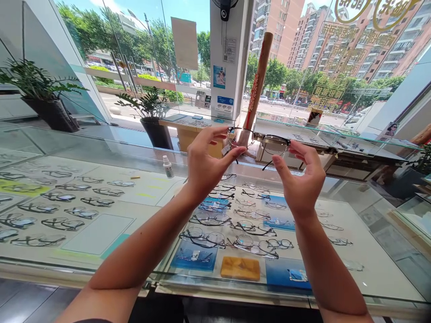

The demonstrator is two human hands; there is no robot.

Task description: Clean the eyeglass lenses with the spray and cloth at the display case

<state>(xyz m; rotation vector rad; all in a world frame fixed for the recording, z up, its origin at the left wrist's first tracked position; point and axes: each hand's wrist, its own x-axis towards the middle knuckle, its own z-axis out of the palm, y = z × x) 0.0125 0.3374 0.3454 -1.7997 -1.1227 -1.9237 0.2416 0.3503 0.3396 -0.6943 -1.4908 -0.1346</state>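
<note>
A pair of eyeglasses (258, 136) with a dark upper rim is raised above the glass counter, held up toward the window. My left hand (212, 157) grips its left end between thumb and fingers. At the other end, my right hand (301, 175) pinches the frame near the right lens. The temples hang down below the lenses, and a small pale tag shows beside my left thumb. Under my hands, rows of eyeglasses (251, 228) lie inside the glass display counter (350, 287).
A small white bottle (167, 167) stands on the counter left of my arm. An amber-coloured block (240, 268) lies near the front among blue cards. Potted plants (153, 116) and a leaning wooden post (259, 80) stand beyond, before tall windows. More eyeglasses (63, 223) fill the left side.
</note>
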